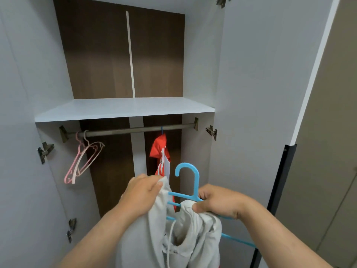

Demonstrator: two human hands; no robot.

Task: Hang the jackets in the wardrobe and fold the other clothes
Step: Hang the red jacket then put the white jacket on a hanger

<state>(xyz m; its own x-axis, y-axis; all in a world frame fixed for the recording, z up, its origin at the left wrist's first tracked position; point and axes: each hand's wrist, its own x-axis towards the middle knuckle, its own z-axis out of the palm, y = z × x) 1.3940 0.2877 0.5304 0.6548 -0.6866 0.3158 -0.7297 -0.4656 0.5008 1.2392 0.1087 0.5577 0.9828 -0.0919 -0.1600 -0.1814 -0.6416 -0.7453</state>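
Two grips: left hand [144, 192] bunches hoodie [193, 229] at 9 o'clock of hanger [195, 182]; right hand [216, 202] pinches hoodie onto hanger. Soft, floppy; hold shoulders.

A white jacket [173, 238] half on a blue hanger [196, 187].
It droops, crumpled, before the open wardrobe [123, 109]; a red jacket [160, 149] hangs from the rail [123, 131] inside.

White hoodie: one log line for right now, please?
left hand grips white hoodie | right hand holds blue hanger | not yet on rail

wardrobe rail [127, 130] | carries: two pale hangers [85, 151] left; red jacket [159, 149] right
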